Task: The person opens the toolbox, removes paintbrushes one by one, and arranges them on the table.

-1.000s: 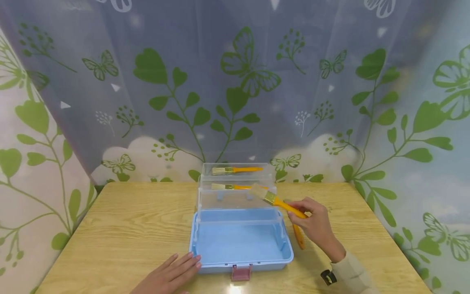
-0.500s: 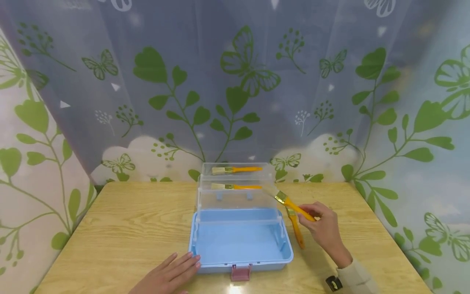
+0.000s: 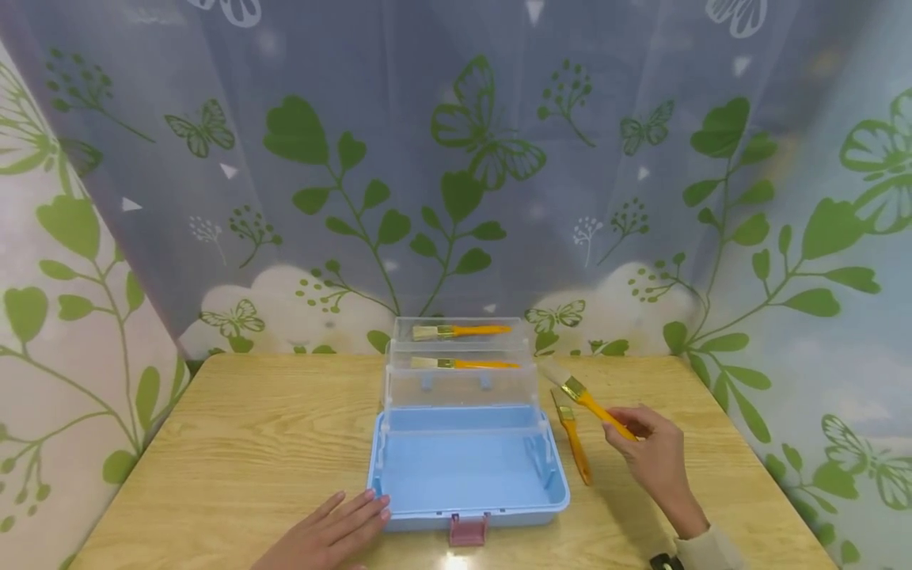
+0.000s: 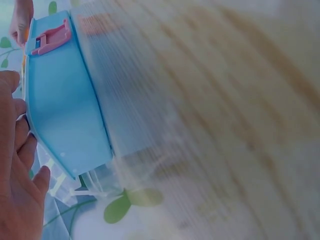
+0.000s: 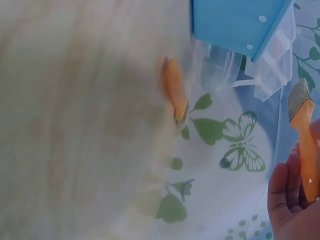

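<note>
My right hand (image 3: 651, 451) pinches the orange handle of a flat paintbrush (image 3: 597, 410), its pale bristles pointing up and left, to the right of a blue box. In the right wrist view the same paintbrush (image 5: 306, 145) lies across the fingers. A second paintbrush (image 3: 574, 443) rests on the table along the box's right side. My left hand (image 3: 331, 529) lies with straight fingers, the tips at the front left corner of the blue box (image 3: 470, 514). Two more paintbrushes lie in the clear trays: one in the upper tray (image 3: 406, 323), one in the lower tray (image 3: 463, 388).
A pink latch (image 3: 468, 530) hangs on the front of the box. The wooden table (image 3: 264, 419) reaches back to a printed curtain (image 3: 342, 95) with leaves and butterflies. The clear trays stand raised behind the box's blue base.
My right hand has moved right, carrying the paintbrush away from the clear trays and past the brush on the table. The left hand has stayed at the box corner.
</note>
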Available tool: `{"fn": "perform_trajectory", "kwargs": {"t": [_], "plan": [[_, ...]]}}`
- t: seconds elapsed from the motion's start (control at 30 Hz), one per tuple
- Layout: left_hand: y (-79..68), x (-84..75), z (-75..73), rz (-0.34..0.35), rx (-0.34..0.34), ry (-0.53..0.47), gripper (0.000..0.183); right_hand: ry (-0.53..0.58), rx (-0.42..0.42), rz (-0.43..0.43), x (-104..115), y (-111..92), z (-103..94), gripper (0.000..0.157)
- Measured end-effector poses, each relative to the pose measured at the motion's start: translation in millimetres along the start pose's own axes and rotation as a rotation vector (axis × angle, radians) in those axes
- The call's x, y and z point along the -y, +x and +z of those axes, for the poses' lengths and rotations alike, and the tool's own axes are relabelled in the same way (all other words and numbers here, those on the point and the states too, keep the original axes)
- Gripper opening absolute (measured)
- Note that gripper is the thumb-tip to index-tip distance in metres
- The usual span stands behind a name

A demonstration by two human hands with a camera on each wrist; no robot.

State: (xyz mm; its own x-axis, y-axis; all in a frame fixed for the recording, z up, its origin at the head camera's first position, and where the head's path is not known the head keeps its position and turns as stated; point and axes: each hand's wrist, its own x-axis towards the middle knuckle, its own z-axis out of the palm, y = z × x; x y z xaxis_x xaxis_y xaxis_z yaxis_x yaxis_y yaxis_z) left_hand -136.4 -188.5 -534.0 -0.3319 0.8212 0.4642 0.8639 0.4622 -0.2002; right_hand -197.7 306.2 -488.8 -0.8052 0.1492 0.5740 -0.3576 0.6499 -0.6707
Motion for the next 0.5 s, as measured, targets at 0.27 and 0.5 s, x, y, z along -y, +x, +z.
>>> {"fn": "perform_trajectory", "kwargs": {"t": [0.27,0.5], "plan": [[1.3,-0.3,-1.6,0.005,0.002,0.015,0.072,-0.024,-0.025,0.045,-4,-8,-7.0,0.018],[1.5,-0.5,-1.3,0.003,0.004,0.021,0.074,-0.043,-0.015,0.114,-12,-11,-11.0,0.016]]}}
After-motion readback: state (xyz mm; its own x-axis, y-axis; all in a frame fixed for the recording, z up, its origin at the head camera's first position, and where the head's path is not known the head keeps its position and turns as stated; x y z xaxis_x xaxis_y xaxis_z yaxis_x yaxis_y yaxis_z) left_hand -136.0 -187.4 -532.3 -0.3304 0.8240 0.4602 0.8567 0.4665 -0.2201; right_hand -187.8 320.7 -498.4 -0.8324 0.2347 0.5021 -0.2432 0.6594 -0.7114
